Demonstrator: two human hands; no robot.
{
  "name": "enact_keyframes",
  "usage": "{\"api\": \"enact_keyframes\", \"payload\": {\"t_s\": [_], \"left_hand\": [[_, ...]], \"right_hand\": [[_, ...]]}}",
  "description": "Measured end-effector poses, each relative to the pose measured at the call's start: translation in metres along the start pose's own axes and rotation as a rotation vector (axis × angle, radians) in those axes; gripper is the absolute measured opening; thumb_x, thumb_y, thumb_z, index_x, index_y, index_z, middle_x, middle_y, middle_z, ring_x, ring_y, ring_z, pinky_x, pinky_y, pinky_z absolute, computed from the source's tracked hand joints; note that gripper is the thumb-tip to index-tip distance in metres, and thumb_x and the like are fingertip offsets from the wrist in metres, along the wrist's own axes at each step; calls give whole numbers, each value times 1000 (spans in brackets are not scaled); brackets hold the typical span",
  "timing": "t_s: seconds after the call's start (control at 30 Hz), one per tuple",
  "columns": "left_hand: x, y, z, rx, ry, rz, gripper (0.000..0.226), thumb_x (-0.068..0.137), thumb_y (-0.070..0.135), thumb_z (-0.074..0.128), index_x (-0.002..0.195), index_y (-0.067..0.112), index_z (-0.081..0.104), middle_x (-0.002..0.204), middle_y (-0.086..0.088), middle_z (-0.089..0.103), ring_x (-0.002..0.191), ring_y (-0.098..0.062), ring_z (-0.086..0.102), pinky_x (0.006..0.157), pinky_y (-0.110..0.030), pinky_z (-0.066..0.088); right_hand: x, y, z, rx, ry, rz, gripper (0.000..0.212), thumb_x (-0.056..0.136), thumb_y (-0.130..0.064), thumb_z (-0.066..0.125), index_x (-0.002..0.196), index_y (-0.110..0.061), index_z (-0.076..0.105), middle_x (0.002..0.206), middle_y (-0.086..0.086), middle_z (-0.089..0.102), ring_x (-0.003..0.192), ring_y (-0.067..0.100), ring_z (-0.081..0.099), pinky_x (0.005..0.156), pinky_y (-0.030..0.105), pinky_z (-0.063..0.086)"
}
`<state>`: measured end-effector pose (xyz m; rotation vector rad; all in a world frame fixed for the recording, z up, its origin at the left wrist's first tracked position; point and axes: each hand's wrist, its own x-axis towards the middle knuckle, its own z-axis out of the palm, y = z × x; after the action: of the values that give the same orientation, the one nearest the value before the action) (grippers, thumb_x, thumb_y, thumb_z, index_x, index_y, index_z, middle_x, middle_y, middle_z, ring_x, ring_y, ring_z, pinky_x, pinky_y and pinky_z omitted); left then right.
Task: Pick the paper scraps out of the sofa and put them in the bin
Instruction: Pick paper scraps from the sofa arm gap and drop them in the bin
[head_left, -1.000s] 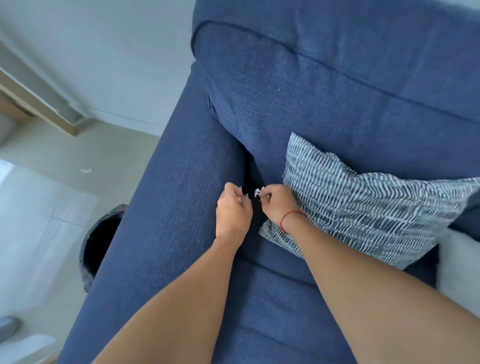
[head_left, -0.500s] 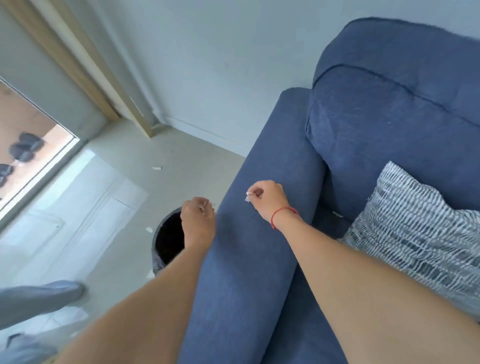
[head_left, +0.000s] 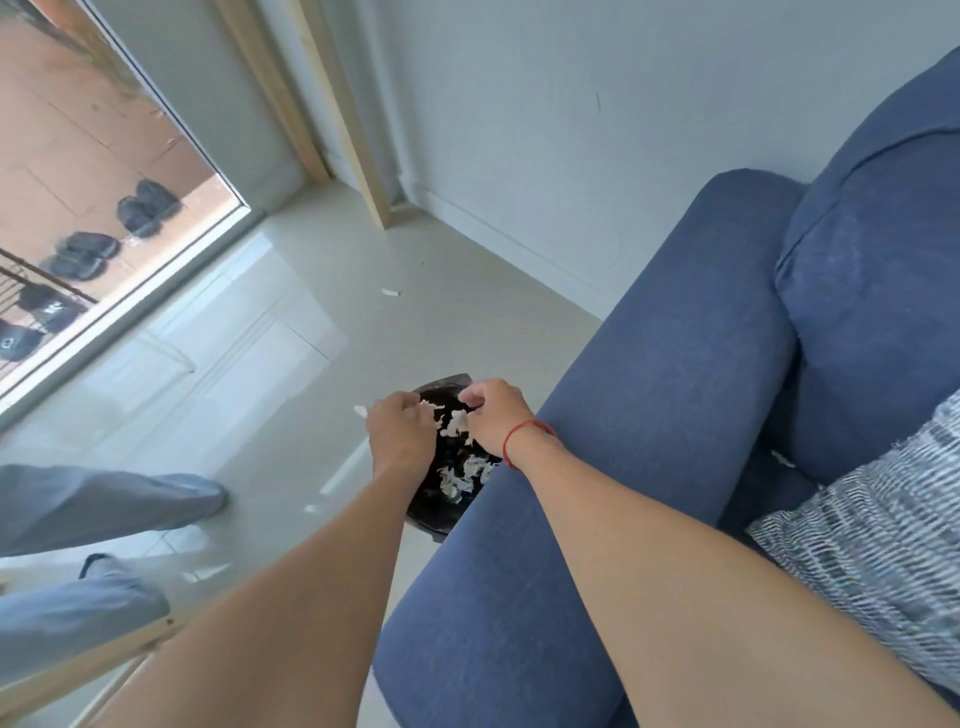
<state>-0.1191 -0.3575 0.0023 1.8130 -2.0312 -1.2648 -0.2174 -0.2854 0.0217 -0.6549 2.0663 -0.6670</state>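
The black bin (head_left: 434, 519) stands on the floor against the blue sofa's armrest (head_left: 649, 415). Both my hands hover over its mouth. My left hand (head_left: 400, 434) and my right hand (head_left: 493, 413), with a red string on the wrist, have their fingers loosened and apart. White paper scraps (head_left: 457, 423) hang in the air between them, just below the fingertips. More scraps (head_left: 462, 478) lie inside the bin. One white scrap (head_left: 784, 460) sits in the sofa gap between the armrest and the seat.
A striped grey pillow (head_left: 883, 545) lies on the seat at right. Loose scraps dot the floor (head_left: 389, 292), (head_left: 360, 410), (head_left: 310, 508). Legs in blue trousers (head_left: 104, 504) stand at left, above a wooden bar (head_left: 78, 670). A glass door (head_left: 130, 218) is at far left.
My hands went from the sofa gap by the pillow, over the armrest, to above the bin. Their fingers have loosened and the scraps are falling in.
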Motion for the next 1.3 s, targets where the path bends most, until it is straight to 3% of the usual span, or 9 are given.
{"api": "enact_keyframes", "payload": {"t_s": [0.13, 0.33, 0.43, 0.57, 0.73, 0.9, 1.03, 1.17, 1.3], "left_hand": [[2, -2, -1, 52, -96, -12, 37, 94, 20, 51, 128, 10, 60, 132, -8, 61, 122, -25, 56, 105, -37, 44], [-14, 24, 28, 143, -194, 124, 38, 95, 20, 50, 131, 9, 58, 129, -7, 63, 105, -21, 60, 89, -25, 44], [-28, 52, 58, 154, -289, 203, 38, 96, 23, 49, 132, 12, 56, 125, -4, 64, 103, -19, 61, 85, -20, 40], [-55, 92, 109, 145, -406, 308, 38, 96, 27, 48, 131, 14, 55, 120, -3, 62, 112, -29, 61, 96, -39, 50], [-82, 130, 182, 316, -341, 518, 46, 96, 29, 46, 138, 11, 45, 140, -12, 46, 134, -28, 40, 112, -44, 31], [-91, 161, 230, 509, -241, 468, 60, 97, 42, 35, 152, 19, 21, 161, -12, 12, 149, -29, 7, 118, -54, 4], [-93, 162, 253, 581, -107, 493, 66, 96, 51, 25, 154, 24, 10, 162, -7, 7, 150, -25, 6, 120, -52, 4], [-90, 156, 263, 603, 4, 515, 65, 94, 51, 24, 153, 26, 12, 162, -6, 13, 150, -23, 10, 121, -50, 8], [-85, 153, 269, 634, 72, 548, 65, 92, 51, 24, 152, 26, 15, 161, -6, 18, 148, -22, 16, 120, -49, 12]], "right_hand": [[4, 1, -2, -29, -4, 34, 53, 91, 8, 42, 138, -16, 50, 144, 6, 50, 131, 26, 50, 105, 37, 45], [-6, 31, -38, -40, 181, 50, 44, 91, 5, 40, 126, -13, 59, 139, 6, 52, 125, 26, 51, 105, 35, 44], [-15, 62, -75, -215, 302, 32, 43, 93, -1, 41, 131, -14, 56, 149, 5, 40, 136, 26, 38, 115, 34, 27], [-33, 119, -123, -275, 471, 66, 41, 97, -18, 45, 138, -15, 49, 160, 6, 23, 149, 21, 18, 121, 35, 16], [-57, 172, -147, -182, 562, 95, 48, 98, -27, 45, 144, -17, 40, 160, 5, 22, 148, 20, 21, 116, 39, 25], [-63, 218, -153, 4, 616, 183, 49, 99, -25, 42, 147, -15, 35, 157, 6, 28, 143, 24, 32, 110, 41, 33], [-57, 259, -162, 118, 595, 311, 44, 99, -19, 42, 140, -4, 43, 151, 10, 38, 137, 28, 39, 111, 42, 36], [-31, 299, -169, 174, 370, 471, 27, 90, -8, 44, 109, -1, 61, 125, 18, 57, 113, 38, 56, 96, 44, 49], [-1, 321, -169, 88, 129, 519, 34, 86, -5, 50, 119, -6, 59, 125, 15, 58, 114, 36, 58, 97, 42, 51]]}}
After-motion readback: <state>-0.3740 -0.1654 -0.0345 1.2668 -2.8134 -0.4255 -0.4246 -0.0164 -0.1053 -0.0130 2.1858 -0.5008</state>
